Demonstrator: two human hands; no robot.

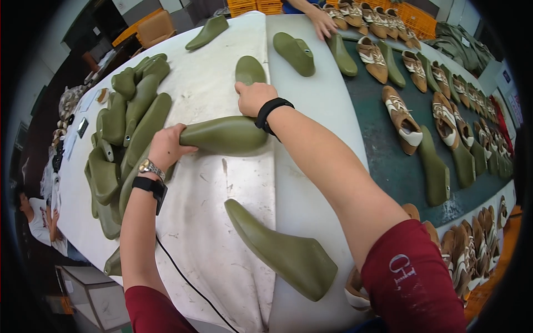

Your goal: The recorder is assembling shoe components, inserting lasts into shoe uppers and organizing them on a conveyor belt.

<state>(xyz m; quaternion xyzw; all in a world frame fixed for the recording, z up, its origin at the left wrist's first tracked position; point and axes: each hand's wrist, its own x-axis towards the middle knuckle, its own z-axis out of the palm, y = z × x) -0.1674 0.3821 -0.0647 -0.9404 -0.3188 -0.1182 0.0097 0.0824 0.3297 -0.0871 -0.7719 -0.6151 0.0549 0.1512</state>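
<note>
My left hand (166,145) is closed round the narrow end of a green shoe last (225,136), which lies sideways over the white cloth. Just beyond it, my right hand (257,100) grips the near end of a second green last (250,69), whose flat sole faces up. Part of that last is hidden by the right hand. Nearer to me, between my forearms, another last (280,250) rests on its side across the cloth's edge. To the left of my left hand lies a heap of green lasts (133,111).
White cloth (211,183) covers the left of the table. One last (293,53) and another (208,32) lie farther off. Brown-and-white shoes (401,119) and lasts stand in rows on a green board (383,161). Another person's hand (323,21) touches a last (341,54) there.
</note>
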